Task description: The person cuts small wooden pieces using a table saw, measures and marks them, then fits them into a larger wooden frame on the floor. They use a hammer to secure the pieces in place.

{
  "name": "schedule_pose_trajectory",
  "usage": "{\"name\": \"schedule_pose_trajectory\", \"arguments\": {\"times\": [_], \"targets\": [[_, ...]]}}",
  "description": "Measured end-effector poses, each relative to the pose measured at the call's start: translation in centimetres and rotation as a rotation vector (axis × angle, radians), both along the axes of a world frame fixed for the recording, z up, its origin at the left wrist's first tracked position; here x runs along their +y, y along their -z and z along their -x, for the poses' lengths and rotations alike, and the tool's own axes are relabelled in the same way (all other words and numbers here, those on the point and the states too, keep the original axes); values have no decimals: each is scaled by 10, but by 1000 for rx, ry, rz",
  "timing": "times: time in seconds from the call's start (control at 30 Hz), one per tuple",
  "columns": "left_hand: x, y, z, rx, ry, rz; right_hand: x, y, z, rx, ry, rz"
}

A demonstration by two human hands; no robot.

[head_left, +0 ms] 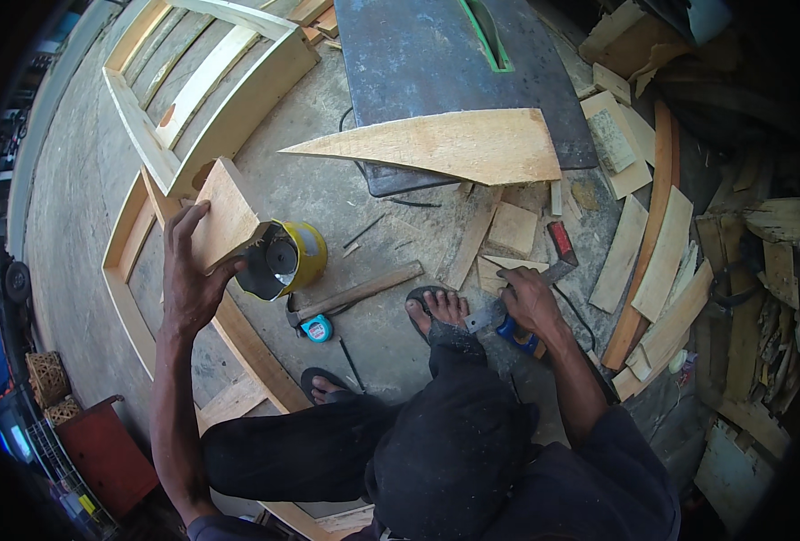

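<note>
My left hand (pixel 194 270) grips a wedge-shaped pale wood block (pixel 229 209) by its edge, thumb on one side and fingers on the other. The block is held up beside a yellow tin can (pixel 308 254) with a dark inside. Over on the right, my right hand (pixel 531 300) is closed on what looks like a try square (pixel 560 242) with a red end and a metal blade that shows on both sides of the hand. Just below it lies a blue handle (pixel 514 335), mostly hidden. A hammer (pixel 364 290) and a turquoise tape measure (pixel 317 328) lie between my hands.
A long tapered board (pixel 445 146) rests on a dark table-saw top (pixel 409 68) with a green-edged slot. Wooden frames (pixel 247 113) stand at the left. Offcuts (pixel 616 252) and a scrap pile (pixel 761 307) cover the right. My sandalled feet (pixel 438 307) are on the concrete floor.
</note>
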State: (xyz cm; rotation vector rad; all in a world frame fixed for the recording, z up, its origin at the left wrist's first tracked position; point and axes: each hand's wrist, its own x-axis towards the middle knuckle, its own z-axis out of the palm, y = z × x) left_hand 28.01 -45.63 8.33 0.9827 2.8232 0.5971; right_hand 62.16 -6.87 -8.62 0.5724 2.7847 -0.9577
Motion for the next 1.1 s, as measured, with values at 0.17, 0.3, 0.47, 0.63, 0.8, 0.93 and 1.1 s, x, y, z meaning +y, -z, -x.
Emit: {"name": "schedule_pose_trajectory", "arguments": {"times": [0.17, 0.3, 0.47, 0.63, 0.8, 0.93, 1.1], "targets": [[-9, 3, -2, -37, 28, -64, -32, -6, 54, 18, -101, -47], [9, -1, -9, -18, 36, -59, -143, 34, 89, 296, -744, 205], [63, -35, -28, 70, 232, 79, -273, 109, 89, 278, -1515, 61], [140, -32, -39, 142, 465, -12, -254, 105, 83, 322, -1293, -53], [226, 1, -34, 129, 607, -136, -157, 34, 54, -12, -589, -100], [259, 18, -30, -39, 611, -129, -73, -1, 36, -48, -319, 308], [256, 31, -23, 10, 632, -90, -63, 1, -11, -159, -285, 218]]}}
